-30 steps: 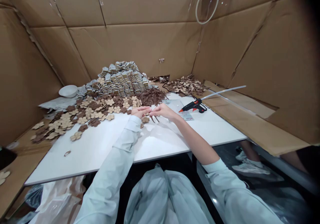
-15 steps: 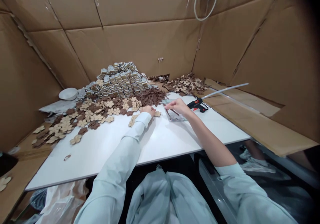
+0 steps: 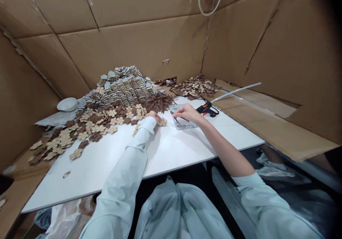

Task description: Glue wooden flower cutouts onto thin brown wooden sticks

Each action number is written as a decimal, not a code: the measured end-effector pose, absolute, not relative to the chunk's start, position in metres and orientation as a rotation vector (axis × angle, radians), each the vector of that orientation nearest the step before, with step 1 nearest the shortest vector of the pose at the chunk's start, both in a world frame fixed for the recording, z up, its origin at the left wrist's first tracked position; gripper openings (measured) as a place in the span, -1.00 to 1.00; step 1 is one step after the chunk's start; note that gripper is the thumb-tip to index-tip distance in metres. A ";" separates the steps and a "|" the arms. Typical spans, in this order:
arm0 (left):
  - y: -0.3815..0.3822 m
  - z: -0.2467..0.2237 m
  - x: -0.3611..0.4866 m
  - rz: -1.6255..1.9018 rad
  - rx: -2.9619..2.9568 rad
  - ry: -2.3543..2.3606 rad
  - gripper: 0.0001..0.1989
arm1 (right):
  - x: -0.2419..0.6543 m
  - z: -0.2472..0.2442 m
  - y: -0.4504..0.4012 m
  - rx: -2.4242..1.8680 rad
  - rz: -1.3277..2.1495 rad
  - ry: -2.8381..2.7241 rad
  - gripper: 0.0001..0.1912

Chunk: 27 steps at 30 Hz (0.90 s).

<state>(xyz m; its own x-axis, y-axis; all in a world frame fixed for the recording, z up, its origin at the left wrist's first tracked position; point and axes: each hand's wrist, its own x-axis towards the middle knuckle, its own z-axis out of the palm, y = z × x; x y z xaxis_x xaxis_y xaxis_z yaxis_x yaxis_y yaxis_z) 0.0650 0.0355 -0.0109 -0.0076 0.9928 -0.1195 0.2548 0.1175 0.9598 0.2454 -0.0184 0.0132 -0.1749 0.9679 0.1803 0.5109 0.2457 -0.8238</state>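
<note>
My right hand (image 3: 187, 113) pinches a thin brown strip (image 3: 184, 118) over a clear, printed flat packet (image 3: 180, 125) on the white tabletop. To its left, my left hand (image 3: 153, 116) rests low on the table with its fingers curled. Right beside those fingertips lies a beige flower cutout (image 3: 162, 122); whether the fingers grip anything is hidden. Just behind my left hand is a pile of brown strips (image 3: 159, 102). A black glue gun (image 3: 207, 109) with a long translucent glue stick (image 3: 236, 92) lies beyond my right hand.
Beige and brown flower cutouts (image 3: 97, 124) spread across the left side. Behind them rise stacked small silvery packets (image 3: 121, 86). A white bowl (image 3: 66, 104) sits at far left, and more cutouts (image 3: 196, 87) are heaped at the back. Cardboard walls (image 3: 149, 43) enclose the table.
The whole view has shifted slightly, so the table and its things appear further left. Both hands keep nearly the same places relative to the flower cutout and the packet.
</note>
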 end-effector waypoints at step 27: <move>-0.019 0.000 0.058 1.240 1.000 1.161 -0.82 | 0.209 -0.002 -0.027 -1.156 0.983 -1.533 -0.68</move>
